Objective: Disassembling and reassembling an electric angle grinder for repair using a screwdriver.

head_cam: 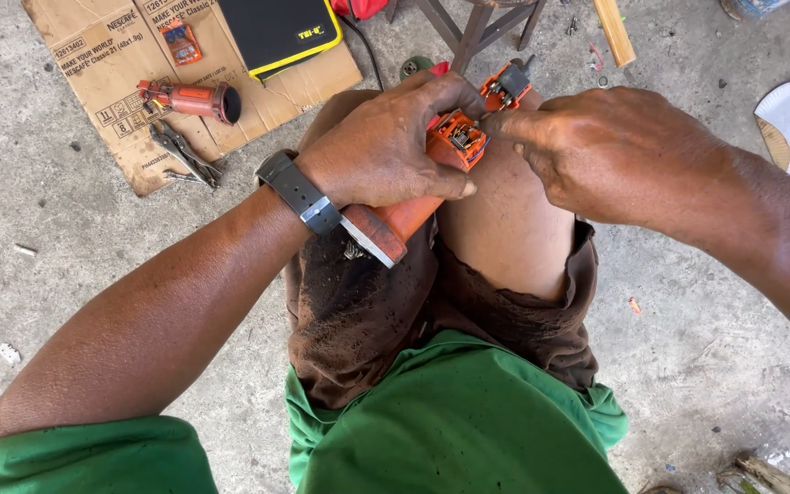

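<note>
Under the left hand [386, 146], wrapped tight around it, an orange power tool [413, 197] is held on the knee. Its long body slants up toward the right hand [614, 151], whose fingertip [496, 126] is pressed on the open top end [457, 137].

Left hand [386, 151] gripping orange power tool [413, 197] — right hand [614, 151] probing it

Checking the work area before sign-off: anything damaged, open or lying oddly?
Yes. The orange power tool in the left hand has its casing open, with inner parts bare where the right hand picks at it. A second orange tool piece and pliers lie loose on flattened cardboard.
</note>
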